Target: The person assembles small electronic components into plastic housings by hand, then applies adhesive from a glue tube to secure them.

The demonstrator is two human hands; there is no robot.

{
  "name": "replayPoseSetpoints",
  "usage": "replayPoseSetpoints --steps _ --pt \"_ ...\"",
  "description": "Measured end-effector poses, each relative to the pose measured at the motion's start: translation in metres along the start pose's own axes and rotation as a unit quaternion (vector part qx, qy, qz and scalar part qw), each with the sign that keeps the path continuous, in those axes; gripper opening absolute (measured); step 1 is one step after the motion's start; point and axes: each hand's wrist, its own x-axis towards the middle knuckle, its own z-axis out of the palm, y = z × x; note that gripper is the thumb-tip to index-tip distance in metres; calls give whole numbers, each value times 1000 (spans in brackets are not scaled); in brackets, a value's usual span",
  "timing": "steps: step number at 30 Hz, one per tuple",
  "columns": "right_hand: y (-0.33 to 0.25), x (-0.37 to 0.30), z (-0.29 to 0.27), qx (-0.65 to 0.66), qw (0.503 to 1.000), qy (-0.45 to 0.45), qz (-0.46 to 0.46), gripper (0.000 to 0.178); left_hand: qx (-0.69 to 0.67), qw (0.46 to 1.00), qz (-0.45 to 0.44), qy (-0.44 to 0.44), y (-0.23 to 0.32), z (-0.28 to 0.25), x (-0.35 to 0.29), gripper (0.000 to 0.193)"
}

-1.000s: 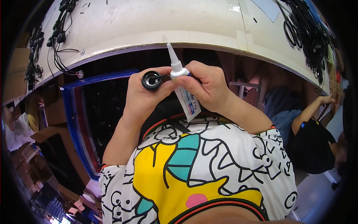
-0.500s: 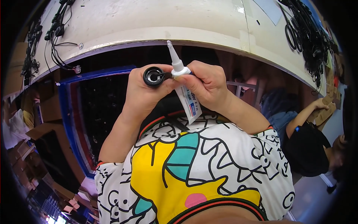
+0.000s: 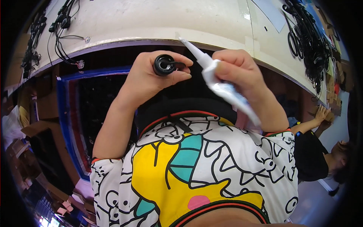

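My left hand is wrapped round a black cylindrical part, whose round open end faces up and has a metallic ring inside. A dark thin strip or lead runs from that part toward my left fingertips. To its right, my right hand grips a white squeeze tube with a long tapered nozzle. The nozzle points up and left, toward the table edge, apart from the black part. Motion smears the lower end of the tube. Both hands are held in front of my body.
A pale worktable spans the far side. Black cables hang over its left edge, with a thick bundle at the right. A blue-edged frame and cardboard are at left. Another person works at far right.
My right hand has swung right with the squeeze tube, parting from my left hand, and the tube now tilts more. My left hand has shifted slightly up and right.
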Motion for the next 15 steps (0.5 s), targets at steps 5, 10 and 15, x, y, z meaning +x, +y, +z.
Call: replayPoseSetpoints --steps 5,10,15 --pt "-6 -7 3 232 964 -34 128 33 72 996 48 -17 5 -4 2 16" --pt "-5 -5 12 257 953 -71 143 41 38 994 91 -37 -7 -4 -3 17" --pt "0 -7 13 230 957 -102 143 40 75 993 69 -52 -1 -2 -7 15"
